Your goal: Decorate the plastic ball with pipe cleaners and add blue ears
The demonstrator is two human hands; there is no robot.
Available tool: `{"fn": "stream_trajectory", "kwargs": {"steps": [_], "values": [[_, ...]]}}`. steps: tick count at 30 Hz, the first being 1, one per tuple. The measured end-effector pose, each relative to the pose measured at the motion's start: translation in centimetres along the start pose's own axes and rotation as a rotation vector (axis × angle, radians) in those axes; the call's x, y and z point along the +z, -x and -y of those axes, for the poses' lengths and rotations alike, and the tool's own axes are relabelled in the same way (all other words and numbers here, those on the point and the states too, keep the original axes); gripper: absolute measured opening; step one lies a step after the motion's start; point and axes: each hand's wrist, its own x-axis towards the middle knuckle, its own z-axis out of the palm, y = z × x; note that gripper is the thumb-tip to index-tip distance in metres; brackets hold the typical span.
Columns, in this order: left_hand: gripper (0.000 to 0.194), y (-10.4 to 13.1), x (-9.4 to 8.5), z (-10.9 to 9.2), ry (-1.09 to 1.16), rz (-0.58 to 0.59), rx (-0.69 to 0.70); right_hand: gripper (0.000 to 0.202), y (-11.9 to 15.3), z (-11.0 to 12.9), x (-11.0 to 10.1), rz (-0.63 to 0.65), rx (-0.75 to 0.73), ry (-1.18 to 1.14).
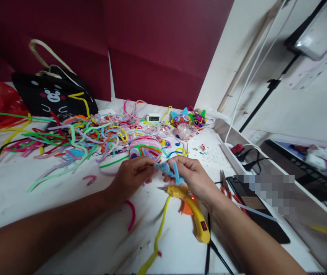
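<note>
Between my two hands is a light blue pipe cleaner (pixel 163 167), partly coiled, with a bent free end hanging at the right. My left hand (pixel 136 172) pinches its left end. The fingers of my right hand (pixel 187 170) close on it at the other side. Just below my hands lies a yellow hot glue gun (pixel 192 202), its nozzle facing left and a red light lit. Behind my hands sits a ball wrapped in striped pipe cleaners (pixel 146 147). A yellow pipe cleaner (pixel 159 236) runs from the glue gun towards the front edge.
A heap of coloured pipe cleaners (pixel 80 133) covers the left back, before a black bag (pixel 54 91). Two finished animal heads (pixel 187 117) and a small digital clock (pixel 153 117) stand behind. Scissors (pixel 225 187), a dark tablet-like slab (pixel 257 217) and a raised ledge (pixel 238 160) lie right.
</note>
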Motion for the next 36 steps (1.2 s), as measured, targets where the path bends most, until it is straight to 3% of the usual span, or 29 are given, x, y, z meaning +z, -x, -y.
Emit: {"fn": "stream_trajectory", "kwargs": {"steps": [5, 15, 24, 30, 36], "values": [[0.023, 0.0, 0.4, -0.5, 0.188, -0.020, -0.159, 0.041, -0.1, 0.0, -0.4, 0.029, -0.076, -0.053], [0.026, -0.1, 0.6, -0.8, 0.316, -0.012, -0.270, 0.023, -0.5, -0.7, -1.1, -0.118, -0.209, 0.000], [0.035, 0.0, 0.8, -0.8, 0.344, 0.176, -0.285, 0.029, -0.3, -0.5, -0.2, -0.069, -0.116, 0.070], [0.030, 0.0, 0.7, -0.6, 0.272, 0.108, -0.207, 0.031, -0.1, -0.5, 0.4, -0.009, 0.014, -0.019], [0.027, -0.1, 0.6, -0.4, 0.294, -0.003, -0.225, 0.031, -0.3, -0.3, -0.7, 0.012, -0.032, -0.099]]}}
